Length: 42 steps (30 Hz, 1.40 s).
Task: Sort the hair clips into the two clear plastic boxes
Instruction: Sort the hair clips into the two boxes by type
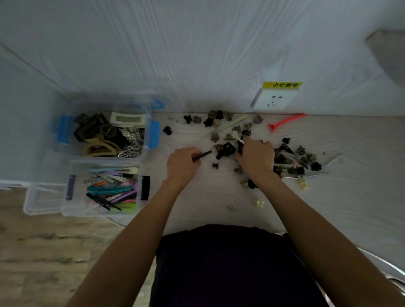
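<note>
Two clear plastic boxes stand at the left. The far box (148,134), with blue latches, holds large claw clips. The near box (142,190), with dark latches, holds long flat clips in several colours. A pile of small clips (289,159) is scattered on the white surface. My left hand (182,164) grips a long black flat clip (202,155). In the pile, my right hand (256,157) has its fingers curled over a white clip (238,138); how it holds the clip is hidden.
An orange-red long clip (285,123) lies at the back right near the wall. A wall socket (275,99) with a yellow label sits above the surface. A clear lid (42,200) lies beside the near box. Wooden floor shows at the lower left.
</note>
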{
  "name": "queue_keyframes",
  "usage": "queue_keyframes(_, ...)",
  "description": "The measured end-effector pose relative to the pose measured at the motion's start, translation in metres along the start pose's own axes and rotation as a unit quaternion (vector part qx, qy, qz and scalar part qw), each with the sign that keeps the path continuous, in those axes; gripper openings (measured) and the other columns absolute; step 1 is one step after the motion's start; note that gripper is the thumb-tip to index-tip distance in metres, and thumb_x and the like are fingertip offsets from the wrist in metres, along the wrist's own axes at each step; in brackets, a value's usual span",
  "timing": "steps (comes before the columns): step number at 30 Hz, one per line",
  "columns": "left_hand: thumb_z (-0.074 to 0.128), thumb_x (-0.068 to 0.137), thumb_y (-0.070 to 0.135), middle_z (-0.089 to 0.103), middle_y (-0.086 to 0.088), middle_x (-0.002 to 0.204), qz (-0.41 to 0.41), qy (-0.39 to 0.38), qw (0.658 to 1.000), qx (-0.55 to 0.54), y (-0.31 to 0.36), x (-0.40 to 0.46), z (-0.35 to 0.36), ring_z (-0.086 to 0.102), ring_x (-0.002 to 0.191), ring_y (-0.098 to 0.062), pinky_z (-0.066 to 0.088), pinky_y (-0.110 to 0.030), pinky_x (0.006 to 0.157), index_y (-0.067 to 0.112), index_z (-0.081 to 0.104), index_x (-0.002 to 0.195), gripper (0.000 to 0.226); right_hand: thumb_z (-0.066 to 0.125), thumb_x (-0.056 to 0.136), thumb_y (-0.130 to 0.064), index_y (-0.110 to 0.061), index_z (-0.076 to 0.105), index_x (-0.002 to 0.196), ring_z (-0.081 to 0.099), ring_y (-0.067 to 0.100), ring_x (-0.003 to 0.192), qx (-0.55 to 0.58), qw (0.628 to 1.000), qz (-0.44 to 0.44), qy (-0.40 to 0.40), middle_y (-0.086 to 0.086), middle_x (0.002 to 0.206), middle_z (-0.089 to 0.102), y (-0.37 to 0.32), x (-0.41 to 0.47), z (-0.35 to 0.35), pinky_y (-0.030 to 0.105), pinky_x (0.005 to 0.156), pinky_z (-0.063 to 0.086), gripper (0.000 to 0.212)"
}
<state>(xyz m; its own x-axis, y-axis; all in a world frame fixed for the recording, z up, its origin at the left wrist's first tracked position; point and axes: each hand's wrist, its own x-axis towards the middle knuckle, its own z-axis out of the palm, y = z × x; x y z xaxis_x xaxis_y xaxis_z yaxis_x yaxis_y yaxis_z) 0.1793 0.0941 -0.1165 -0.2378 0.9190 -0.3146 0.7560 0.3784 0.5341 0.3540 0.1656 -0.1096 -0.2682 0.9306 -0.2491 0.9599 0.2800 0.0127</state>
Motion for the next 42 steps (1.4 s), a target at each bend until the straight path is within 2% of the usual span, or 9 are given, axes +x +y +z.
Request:
queue_keyframes(6, 0.056, 0.09, 0.024, 0.068, -0.005, 0.101, 0.008, 0.031, 0.999, 0.004, -0.003, -0.002, -0.009, 0.06, 0.09, -0.018, 0.033, -0.018, 0.07, 0.02, 0.067, 0.112, 0.024, 0.047, 0.093, -0.034, -0.01, 0.058, 0.093, 0.057, 0.025, 0.071, 0.011, 0.999, 0.003, -0.032, 0.008, 0.082, 0.066, 0.001, -0.008, 0.0, 0.033, 0.076, 0.038, 0.026)
queue_keyframes(10, 0.056, 0.091, 0.016, 0.063, -0.007, 0.1, 0.035, 0.016, 0.993, -0.11, 0.005, -0.013, -0.019, 0.055, 0.088, -0.014, 0.038, -0.013, 0.072, 0.014, 0.062, 0.117, 0.027, 0.05, 0.089, -0.03, -0.01, 0.051, 0.087, 0.052, 0.026, 0.064, 0.209, 0.973, 0.084, -0.042, 0.011, 0.077, 0.058, 0.011, -0.011, -0.003, 0.027, 0.054, 0.037, 0.02)
queue_keyframes(17, 0.048, 0.094, 0.008, 0.051, 0.002, 0.099, 0.143, 0.125, 0.971, -0.145, 0.003, -0.065, -0.068, 0.046, 0.078, -0.002, 0.035, -0.002, 0.074, 0.005, 0.057, 0.114, 0.023, 0.04, 0.096, -0.021, -0.014, 0.041, 0.075, 0.036, 0.014, 0.056, 0.582, 0.79, 0.16, -0.104, 0.0, 0.066, 0.037, -0.009, -0.036, -0.035, 0.027, 0.053, 0.031, 0.022)
queue_keyframes(21, 0.045, 0.094, 0.016, 0.059, -0.001, 0.101, 0.073, 0.215, 0.969, -0.098, -0.04, -0.107, -0.094, 0.055, 0.089, -0.012, 0.042, -0.015, 0.078, 0.007, 0.057, 0.115, 0.026, 0.04, 0.099, -0.02, -0.01, 0.043, 0.083, 0.04, 0.008, 0.043, 0.687, 0.681, 0.106, -0.232, 0.003, 0.072, 0.054, -0.048, -0.059, -0.056, 0.027, 0.056, 0.052, 0.019)
queue_keyframes(23, 0.051, 0.092, 0.015, 0.066, -0.01, 0.101, 0.02, 0.227, 0.974, -0.007, -0.073, -0.12, -0.101, 0.06, 0.092, -0.027, 0.041, -0.029, 0.083, 0.008, 0.061, 0.113, 0.024, 0.041, 0.099, -0.019, -0.01, 0.041, 0.09, 0.041, 0.009, 0.046, 0.673, 0.683, 0.022, -0.282, 0.003, 0.074, 0.058, -0.071, -0.069, -0.064, 0.026, 0.049, 0.052, 0.012)
queue_keyframes(26, 0.058, 0.088, 0.012, 0.069, -0.009, 0.105, -0.071, 0.188, 0.977, 0.067, -0.11, -0.12, -0.103, 0.062, 0.1, -0.031, 0.041, -0.037, 0.095, 0.019, 0.066, 0.112, 0.026, 0.043, 0.098, -0.021, -0.013, 0.04, 0.084, 0.044, 0.013, 0.046, 0.59, 0.745, -0.104, -0.293, 0.002, 0.072, 0.057, -0.105, -0.074, -0.071, 0.024, 0.043, 0.044, 0.016)
queue_keyframes(32, 0.066, 0.08, 0.024, 0.066, -0.005, 0.115, -0.128, 0.172, 0.974, 0.076, -0.145, -0.114, -0.097, 0.057, 0.109, -0.028, 0.04, -0.038, 0.103, 0.025, 0.063, 0.114, 0.034, 0.042, 0.098, -0.026, -0.012, 0.042, 0.091, 0.046, 0.016, 0.059, 0.277, 0.893, -0.344, -0.089, -0.001, 0.067, 0.046, -0.186, -0.066, -0.066, 0.03, 0.049, 0.032, 0.016)
queue_keyframes(37, 0.043, 0.092, 0.038, 0.069, -0.005, 0.095, -0.129, 0.388, 0.913, -0.012, -0.127, -0.137, -0.088, 0.063, 0.086, -0.026, 0.052, -0.04, 0.069, 0.02, 0.064, 0.1, 0.029, 0.039, 0.099, -0.018, -0.009, 0.049, 0.114, 0.062, 0.025, 0.086, 0.083, 0.91, -0.403, 0.044, 0.009, 0.1, 0.062, -0.238, -0.064, -0.048, 0.034, 0.06, 0.039, 0.021)
queue_keyframes(42, 0.044, 0.093, 0.036, 0.069, 0.002, 0.086, -0.135, 0.418, 0.884, -0.163, -0.108, -0.145, -0.084, 0.065, 0.076, -0.018, 0.055, -0.034, 0.067, 0.022, 0.064, 0.1, 0.026, 0.043, 0.097, -0.023, -0.006, 0.046, 0.125, 0.048, 0.031, 0.116, 0.106, 0.89, -0.438, -0.066, 0.017, 0.125, 0.051, -0.243, -0.069, -0.039, 0.04, 0.092, 0.044, 0.032)
